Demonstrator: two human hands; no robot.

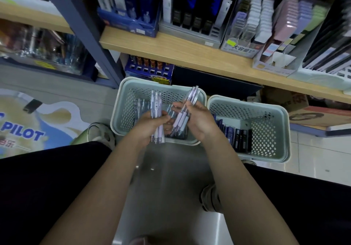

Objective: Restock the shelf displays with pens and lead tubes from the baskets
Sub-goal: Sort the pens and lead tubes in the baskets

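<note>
both hands work above the left basket [121, 111], which sits on the floor below the wooden shelf [190, 54]. the left hand [150, 128] has its fingers curled round a bunch of clear pens [156, 109] held nearly upright. the right hand [197, 121] grips a second bunch of pens [187, 107], tilted with their tops toward the shelf. more pens lie in the bottom of this basket. touching its right side, the right basket [281, 130] holds dark lead tubes [237, 138].
</note>
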